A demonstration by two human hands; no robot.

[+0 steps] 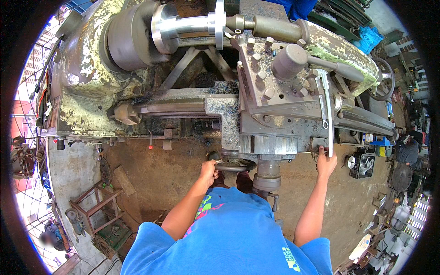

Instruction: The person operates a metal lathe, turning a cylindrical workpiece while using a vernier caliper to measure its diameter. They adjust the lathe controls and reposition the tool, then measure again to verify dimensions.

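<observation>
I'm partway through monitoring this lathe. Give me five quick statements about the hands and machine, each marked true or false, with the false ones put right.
1. The left hand is on the handwheel. True.
2. The right hand is on that same handwheel. False: it is off to the right, near the lower end of the long pale flat tool.
3. The shiny workpiece sits between the chuck and the tailstock. True.
4. The spanner lies on the floor. False: it lies beside the flat tool.
5. Metal chips lie scattered on the carriage. True.
</observation>
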